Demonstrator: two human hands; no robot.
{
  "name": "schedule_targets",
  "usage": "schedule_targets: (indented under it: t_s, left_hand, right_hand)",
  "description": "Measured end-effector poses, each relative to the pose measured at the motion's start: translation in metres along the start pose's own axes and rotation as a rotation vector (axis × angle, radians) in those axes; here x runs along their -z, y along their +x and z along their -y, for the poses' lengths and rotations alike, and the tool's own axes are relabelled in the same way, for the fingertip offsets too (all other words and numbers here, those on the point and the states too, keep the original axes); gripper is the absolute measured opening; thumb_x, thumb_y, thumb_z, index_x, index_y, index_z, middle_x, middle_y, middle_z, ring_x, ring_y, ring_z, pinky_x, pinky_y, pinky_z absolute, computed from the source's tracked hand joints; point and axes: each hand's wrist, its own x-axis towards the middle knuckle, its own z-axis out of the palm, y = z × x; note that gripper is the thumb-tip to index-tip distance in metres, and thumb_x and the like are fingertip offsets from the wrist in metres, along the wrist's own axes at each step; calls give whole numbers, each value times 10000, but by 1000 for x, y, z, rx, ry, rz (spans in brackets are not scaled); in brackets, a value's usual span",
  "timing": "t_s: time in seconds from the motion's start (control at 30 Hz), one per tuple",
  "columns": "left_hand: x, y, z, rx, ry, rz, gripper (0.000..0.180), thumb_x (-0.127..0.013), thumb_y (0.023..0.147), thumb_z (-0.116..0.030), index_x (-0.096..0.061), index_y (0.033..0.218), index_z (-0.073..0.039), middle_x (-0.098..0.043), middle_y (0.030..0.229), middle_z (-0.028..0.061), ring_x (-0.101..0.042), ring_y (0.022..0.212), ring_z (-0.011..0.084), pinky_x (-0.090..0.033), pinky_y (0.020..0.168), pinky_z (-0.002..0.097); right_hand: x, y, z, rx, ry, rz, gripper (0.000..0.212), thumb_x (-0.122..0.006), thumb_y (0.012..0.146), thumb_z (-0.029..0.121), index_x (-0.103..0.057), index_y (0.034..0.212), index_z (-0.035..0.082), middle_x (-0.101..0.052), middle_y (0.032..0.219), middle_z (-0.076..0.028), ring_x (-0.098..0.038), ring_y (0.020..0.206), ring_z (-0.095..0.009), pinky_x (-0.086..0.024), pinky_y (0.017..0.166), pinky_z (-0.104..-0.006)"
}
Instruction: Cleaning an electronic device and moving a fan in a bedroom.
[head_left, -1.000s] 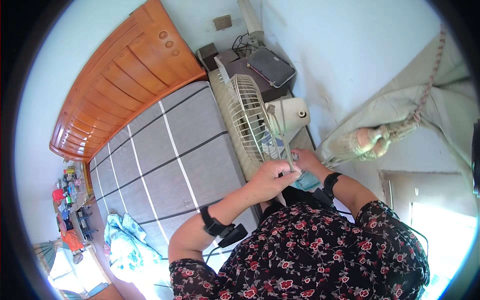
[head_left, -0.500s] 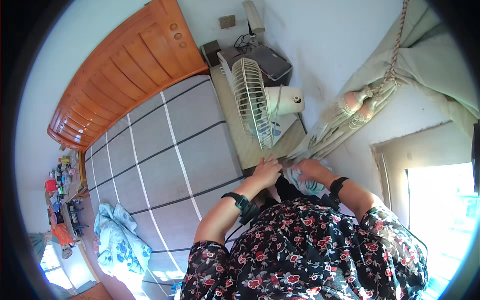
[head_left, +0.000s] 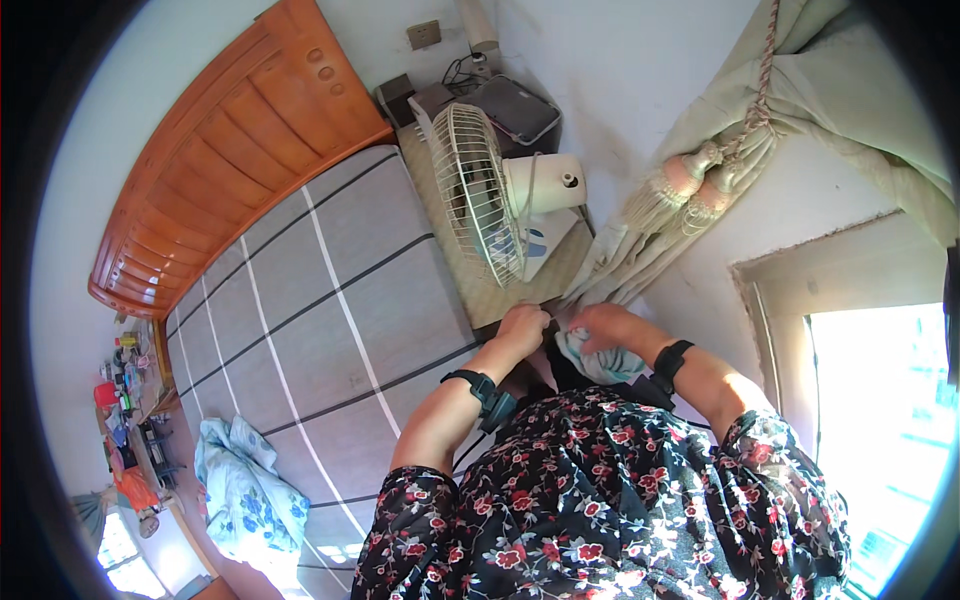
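My left hand [head_left: 525,327] is at the front edge of the wooden bedside table [head_left: 470,268], its fingers curled in. A small dark bit shows by the fingertips, but I cannot tell what it is. Just to its right, my right hand [head_left: 606,327] is closed on a bunched white and teal cloth [head_left: 597,362], which hangs below the palm. On the tabletop beyond both hands stands a cream electric fan [head_left: 478,195], its wire cage facing the bed. A flat white item with blue marks [head_left: 538,246] lies beside the fan.
Left of the table lies a bed [head_left: 330,330] with grey checked bedding and a wooden headboard [head_left: 240,150]. A blue floral cloth [head_left: 245,490] is crumpled on it. A tied curtain with tassels [head_left: 690,190] hangs at the right, above a bright window [head_left: 880,420]. A dark case [head_left: 515,110] lies behind the fan.
The view has shifted slightly, so the fan and curtain appear further left and higher. My left fingers, raised before, are now curled. My right hand is still on the cloth.
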Motion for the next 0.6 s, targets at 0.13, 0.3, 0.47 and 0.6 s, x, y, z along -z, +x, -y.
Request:
schedule_targets:
  t_s: [0.13,0.3,0.47,0.6]
  left_hand:
    - [-7,22,-12,160,-271,-30,120,-562,733,-88,-655,794,-41,-628,808,183,-596,787,384,-472,682,432]
    - [17,2,18,500,-1540,96,385,-502,922,-331,-611,1081,2,-628,1011,48,-583,926,133,-444,821,283]
    - [36,7,-17,336,-1559,81,400,-666,808,-234,-550,1128,-24,-588,1070,53,-572,980,151,-468,828,296]
    - [24,11,3,407,-1637,-73,461,-636,740,-76,-493,1175,-23,-580,1086,86,-576,1021,226,-476,880,368]
  right_hand:
    - [6,4,2,146,245,-30,502,-723,625,222,-609,1104,125,-616,1067,-133,-582,983,-326,-466,857,-389]
    - [10,15,2,-89,681,-298,568,-755,658,314,-568,1151,102,-603,1104,-127,-566,1028,-250,-439,895,-337]
    - [12,22,6,-320,744,-447,585,-752,677,439,-579,1111,87,-616,1048,-145,-582,975,-247,-450,856,-340]
    - [10,26,11,-337,1037,-488,603,-655,740,551,-593,1078,55,-622,984,-141,-595,909,-236,-469,781,-333]
